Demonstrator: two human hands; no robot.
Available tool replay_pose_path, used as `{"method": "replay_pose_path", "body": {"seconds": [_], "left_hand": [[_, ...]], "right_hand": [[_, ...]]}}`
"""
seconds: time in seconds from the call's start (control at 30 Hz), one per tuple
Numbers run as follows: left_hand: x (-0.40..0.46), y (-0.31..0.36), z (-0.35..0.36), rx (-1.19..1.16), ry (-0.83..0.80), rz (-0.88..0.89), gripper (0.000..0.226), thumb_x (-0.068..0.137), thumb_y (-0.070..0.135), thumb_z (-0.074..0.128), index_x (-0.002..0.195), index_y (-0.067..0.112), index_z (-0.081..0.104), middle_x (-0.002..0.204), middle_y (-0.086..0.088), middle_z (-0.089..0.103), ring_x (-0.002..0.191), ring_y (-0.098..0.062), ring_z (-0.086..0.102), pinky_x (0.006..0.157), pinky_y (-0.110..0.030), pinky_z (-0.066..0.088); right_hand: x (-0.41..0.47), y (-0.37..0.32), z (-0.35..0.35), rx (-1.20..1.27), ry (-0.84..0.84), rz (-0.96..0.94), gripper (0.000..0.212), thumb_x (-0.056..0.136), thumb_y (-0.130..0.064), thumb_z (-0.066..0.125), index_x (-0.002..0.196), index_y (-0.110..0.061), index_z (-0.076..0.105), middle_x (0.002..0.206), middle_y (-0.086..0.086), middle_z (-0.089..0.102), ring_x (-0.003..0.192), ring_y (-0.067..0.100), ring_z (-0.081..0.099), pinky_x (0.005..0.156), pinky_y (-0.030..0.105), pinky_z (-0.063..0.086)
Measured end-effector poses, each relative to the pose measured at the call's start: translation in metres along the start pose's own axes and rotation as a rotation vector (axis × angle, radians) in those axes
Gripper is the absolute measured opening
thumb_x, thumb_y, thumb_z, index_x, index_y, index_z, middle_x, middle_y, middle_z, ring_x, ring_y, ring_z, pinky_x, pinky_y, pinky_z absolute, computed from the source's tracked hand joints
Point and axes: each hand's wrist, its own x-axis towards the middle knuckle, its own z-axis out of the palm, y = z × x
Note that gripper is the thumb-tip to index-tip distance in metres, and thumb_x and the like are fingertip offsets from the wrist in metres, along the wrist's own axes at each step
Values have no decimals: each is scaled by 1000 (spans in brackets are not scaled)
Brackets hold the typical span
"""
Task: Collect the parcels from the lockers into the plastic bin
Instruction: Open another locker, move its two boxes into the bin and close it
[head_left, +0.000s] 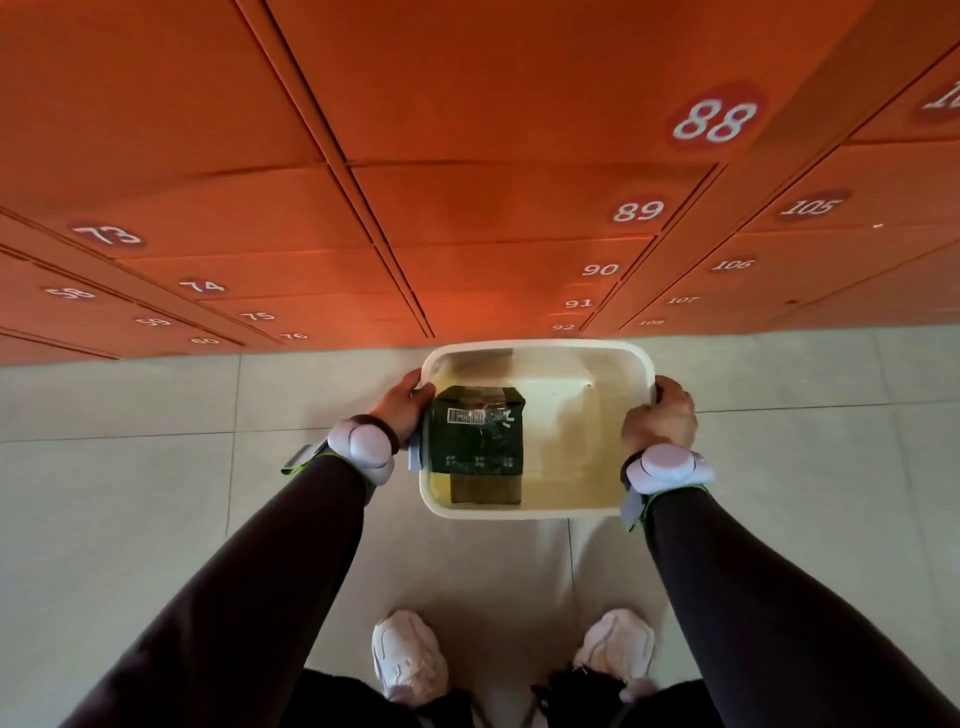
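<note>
Bin (540, 358) of white plastic sits directly in front of the person, gripped at both short ends, close to the base of the orange lockers (467, 156). Whether it rests on the tiled floor (130, 467) or hangs just above it, cannot tell.

Left hand (402, 405): fingers curled over the left rim, closed on it, thumb side toward the locker wall. Right hand (660, 415): fingers wrapped over the right rim, likewise closed on it. Both wrists carry a rounded white device (366, 447) on a strap; dark sleeves (260, 597) run down each arm.

Inside the bin, left half: a dark green parcel (475, 431) with a white barcode label near its top edge and clear tape across it. It lies flat against the left wall, close to the left hand. A brown cardboard parcel (485, 488) shows beneath and at its near side, touching the near wall. Right half of the bin floor is bare, cream-coloured.

Locker doors all shut in view. Numbers legible: 88, 89, 90, 91, 92 down the centre column; 105, 106, 107 to the right; 73, 74, 75, 76 to the left, with a further column beyond, digits blurred.

White shoes (410, 654) at the bottom edge, toes toward the bin, standing on pale floor tiles.
</note>
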Motion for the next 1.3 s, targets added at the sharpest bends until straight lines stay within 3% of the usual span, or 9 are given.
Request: {"method": "replay_pose_path", "body": {"seconds": [0.13, 0.3, 0.5, 0.67, 0.83, 1.1, 1.17, 1.3], "left_hand": [[34, -15, 9, 5, 35, 34, 37, 99, 28, 33, 135, 26, 40, 110, -23, 61, 87, -30, 56, 82, -54, 51], [68, -28, 15, -3, 50, 67, 36, 99, 28, 34, 133, 31, 40, 88, -11, 64, 70, -25, 59, 60, -31, 51], [92, -34, 22, -13, 71, 106, 40, 99, 27, 36, 138, 26, 38, 120, -21, 61, 106, -40, 59, 89, -52, 51], [107, -39, 26, -8, 140, 153, 43, 99, 24, 36, 141, 18, 34, 132, -19, 54, 116, -36, 53, 98, -42, 44], [117, -44, 34, -41, 184, 174, 41, 100, 21, 34, 140, 15, 37, 130, -20, 54, 114, -37, 53, 91, -36, 42], [110, -35, 35, 19, 188, 138, 43, 101, 25, 25, 142, 14, 33, 141, -17, 44, 127, -35, 44, 105, -42, 36], [101, -28, 31, 64, 201, 154, 45, 101, 25, 24, 144, 13, 29, 148, -13, 36, 133, -32, 38, 109, -39, 32], [85, -9, 26, 150, 208, 220, 46, 101, 22, 25, 144, 7, 28, 151, -15, 30, 138, -31, 32, 111, -33, 26]], "right_hand": [[21, 11, 30, -18, -13, -35, 38, 70, 5, 38, 100, -3, 61, 102, 21, 60, 87, 35, 54, 73, 35, 42], [43, 19, 58, -105, -47, -123, 38, 74, 6, 41, 106, -3, 61, 108, 23, 59, 98, 41, 56, 80, 39, 46], [57, 27, 76, -85, -48, -164, 36, 73, 4, 45, 105, -2, 62, 108, 24, 62, 97, 42, 59, 79, 39, 48], [60, 34, 86, -92, -22, -228, 31, 74, 7, 42, 99, 1, 61, 103, 26, 62, 92, 42, 59, 74, 38, 46], [62, 40, 90, -61, -21, -287, 28, 72, 8, 41, 92, 3, 59, 97, 28, 61, 89, 43, 56, 73, 40, 43], [59, 40, 86, -113, -109, -282, 20, 72, 8, 43, 85, -4, 53, 94, 27, 63, 88, 42, 58, 73, 38, 42], [57, 37, 81, -164, -166, -259, 20, 74, 5, 44, 88, -4, 53, 100, 25, 64, 93, 40, 59, 74, 35, 43], [53, 24, 73, -226, -211, -206, 41, 81, -1, 46, 121, -7, 54, 123, 18, 60, 114, 36, 55, 88, 34, 45]]}}
